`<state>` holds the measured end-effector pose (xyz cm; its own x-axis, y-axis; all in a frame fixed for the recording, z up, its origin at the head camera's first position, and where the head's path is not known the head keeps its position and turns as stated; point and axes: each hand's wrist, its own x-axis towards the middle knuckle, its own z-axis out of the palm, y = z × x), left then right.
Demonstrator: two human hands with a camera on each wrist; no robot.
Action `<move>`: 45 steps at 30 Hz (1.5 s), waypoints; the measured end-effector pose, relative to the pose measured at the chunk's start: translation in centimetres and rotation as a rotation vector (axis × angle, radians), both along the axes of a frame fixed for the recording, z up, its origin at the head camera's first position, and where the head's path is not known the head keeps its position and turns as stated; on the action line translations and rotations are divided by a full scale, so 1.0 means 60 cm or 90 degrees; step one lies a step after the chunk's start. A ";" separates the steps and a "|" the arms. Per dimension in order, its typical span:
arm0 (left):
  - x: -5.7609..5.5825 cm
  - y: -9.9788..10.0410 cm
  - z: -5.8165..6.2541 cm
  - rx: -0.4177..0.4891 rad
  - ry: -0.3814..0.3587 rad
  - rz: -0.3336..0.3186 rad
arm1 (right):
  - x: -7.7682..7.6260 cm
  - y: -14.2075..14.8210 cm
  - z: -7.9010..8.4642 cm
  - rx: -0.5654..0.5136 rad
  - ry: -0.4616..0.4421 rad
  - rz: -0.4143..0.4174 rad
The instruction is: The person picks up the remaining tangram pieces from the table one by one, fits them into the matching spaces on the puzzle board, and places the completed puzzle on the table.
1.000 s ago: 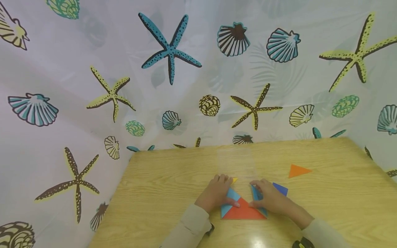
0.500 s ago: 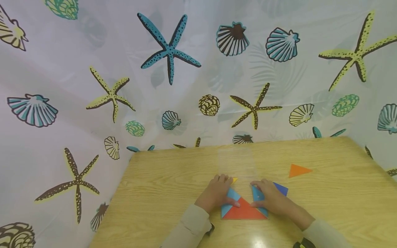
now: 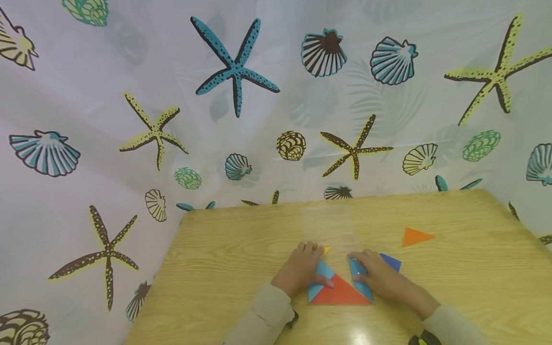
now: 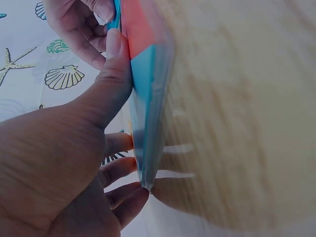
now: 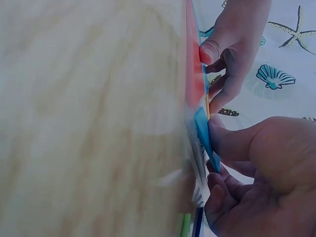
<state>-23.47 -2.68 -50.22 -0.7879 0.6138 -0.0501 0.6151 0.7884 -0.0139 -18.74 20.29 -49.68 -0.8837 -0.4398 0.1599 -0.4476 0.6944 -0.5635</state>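
A clear shallow tray (image 3: 340,304) lies on the table with flat coloured tiles in it. A red triangle (image 3: 342,293) sits along its near side, with light blue tiles (image 3: 325,270) to its left. My left hand (image 3: 300,269) grips the tray's left side, thumb over the tiles and fingers along the outer edge. My right hand (image 3: 379,275) pinches a blue tile (image 5: 206,136) between thumb and fingers at the tray's right side. In the right wrist view that tile stands tilted; its full shape is hidden by the fingers. A yellow tip (image 3: 327,250) shows beyond the left hand.
A dark blue tile (image 3: 391,262) lies beside the right hand. Farther right is an orange triangle (image 3: 416,236). A transparent sheet or lid (image 3: 329,225) lies behind the tray. A green tile edge (image 5: 186,225) shows in the right wrist view. A patterned curtain (image 3: 276,96) surrounds the wooden table.
My right thumb has shifted slightly right, off the red triangle, and the blue tile's angle has changed a little. More of the triangle shows. My left hand has stayed still.
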 end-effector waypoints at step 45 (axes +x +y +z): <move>0.001 0.003 0.002 -0.022 0.008 -0.001 | -0.003 0.001 -0.005 0.020 0.000 0.019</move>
